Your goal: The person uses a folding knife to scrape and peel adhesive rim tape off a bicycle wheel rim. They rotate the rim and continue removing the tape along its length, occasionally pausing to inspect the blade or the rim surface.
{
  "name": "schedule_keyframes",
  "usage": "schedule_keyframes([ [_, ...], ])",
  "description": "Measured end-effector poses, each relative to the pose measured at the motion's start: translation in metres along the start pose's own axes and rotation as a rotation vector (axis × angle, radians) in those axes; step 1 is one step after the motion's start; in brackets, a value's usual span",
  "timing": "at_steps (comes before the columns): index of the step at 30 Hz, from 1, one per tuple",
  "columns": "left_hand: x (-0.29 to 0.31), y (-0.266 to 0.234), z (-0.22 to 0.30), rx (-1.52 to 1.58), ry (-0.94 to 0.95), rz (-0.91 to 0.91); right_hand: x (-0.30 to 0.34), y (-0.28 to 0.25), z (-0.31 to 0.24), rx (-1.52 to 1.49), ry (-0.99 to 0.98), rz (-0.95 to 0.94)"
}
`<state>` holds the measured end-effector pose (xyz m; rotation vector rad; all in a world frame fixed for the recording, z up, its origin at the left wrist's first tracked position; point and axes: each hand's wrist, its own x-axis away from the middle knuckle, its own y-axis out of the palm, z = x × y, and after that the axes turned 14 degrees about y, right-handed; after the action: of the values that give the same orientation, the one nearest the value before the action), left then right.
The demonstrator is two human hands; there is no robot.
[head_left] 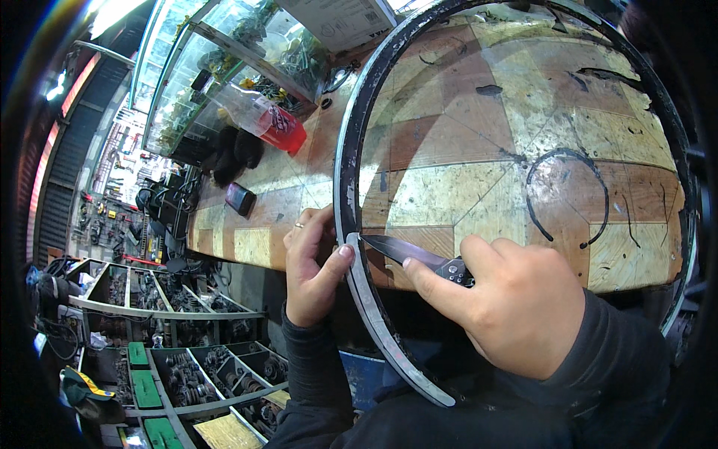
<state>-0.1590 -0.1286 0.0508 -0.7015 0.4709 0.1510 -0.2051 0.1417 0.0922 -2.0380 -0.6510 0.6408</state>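
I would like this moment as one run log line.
left hand: holds wheel rim | right hand: holds folding knife, tip at rim's inner edge | tabletop: bottle of red liquid, curved black strip

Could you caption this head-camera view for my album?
Left hand holds a scuffed rim; right hand holds a knife, its tip at the rim, before a patchwork table.

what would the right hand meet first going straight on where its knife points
Probably the wheel rim, at its inner edge by the left thumb: the knife in the right hand points there. The tip may be touching it; depth is hard to judge.
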Motion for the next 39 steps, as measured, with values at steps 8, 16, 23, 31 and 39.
schedule_keyframes([
  [8,0.0022,-0.0006,0.0017,0.022,-0.014,0.017,-0.0009,0.0013,0.0005,-0.013,-0.017,0.005],
  [16,0.0003,-0.0007,0.002,0.025,0.007,0.01,-0.001,0.0007,-0.0001,-0.002,-0.027,0.018],
  [23,0.0,0.0006,0.0014,0.023,0.015,0.022,-0.0001,0.0004,0.0,-0.001,-0.023,0.009],
  [31,0.0019,0.0004,0.0004,-0.007,0.008,0.022,-0.0006,0.0019,-0.0001,0.004,-0.02,0.009],
  [39,0.0025,-0.0006,0.0001,-0.015,0.011,0.019,-0.0003,0.002,0.0009,0.05,-0.02,0.035],
])
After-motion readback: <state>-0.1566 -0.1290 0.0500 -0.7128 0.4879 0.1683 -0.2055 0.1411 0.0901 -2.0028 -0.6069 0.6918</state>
